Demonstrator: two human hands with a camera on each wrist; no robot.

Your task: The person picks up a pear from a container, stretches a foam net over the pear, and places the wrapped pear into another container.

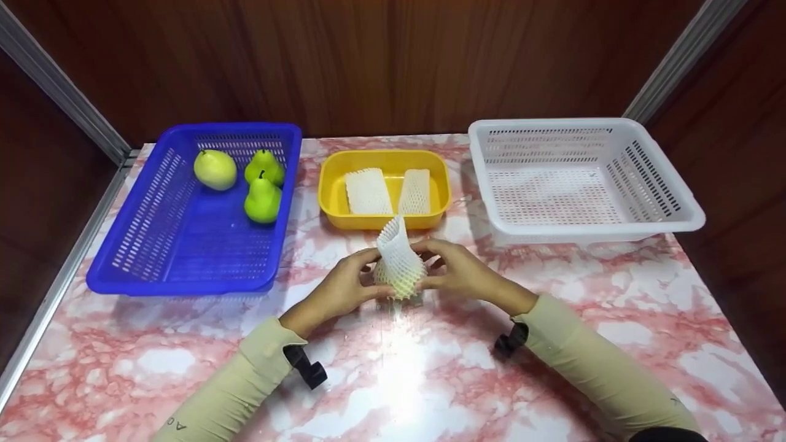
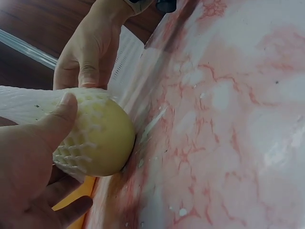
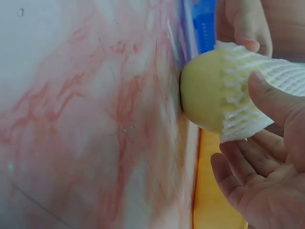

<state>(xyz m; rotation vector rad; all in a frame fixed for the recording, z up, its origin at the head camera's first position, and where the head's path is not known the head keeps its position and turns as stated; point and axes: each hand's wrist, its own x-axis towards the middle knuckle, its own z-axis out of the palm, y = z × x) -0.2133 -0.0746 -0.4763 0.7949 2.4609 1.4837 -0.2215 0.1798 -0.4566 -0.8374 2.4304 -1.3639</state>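
A white foam fruit net [image 1: 399, 255] covers the upper part of a yellow fruit [image 2: 114, 138], whose rounded bottom shows bare in both wrist views and stands on the table. The net's empty end rises above the fruit, hiding its top. My left hand [image 1: 344, 282] holds the net from the left, its thumb pressed on the mesh. From the other side my right hand [image 1: 463, 270] pinches the net, with the thumb on the mesh and the fingers behind it. Just beyond the hands, a yellow tray [image 1: 384, 221] contains two flat foam nets [image 1: 368, 191].
At the left stands a blue basket [image 1: 190, 286] with two green pears [image 1: 263, 201] and a yellow fruit [image 1: 215, 170]. A white basket [image 1: 589, 230] stands at the right. The marbled table [image 1: 344, 393] ends at a brown wooden wall [image 1: 393, 67].
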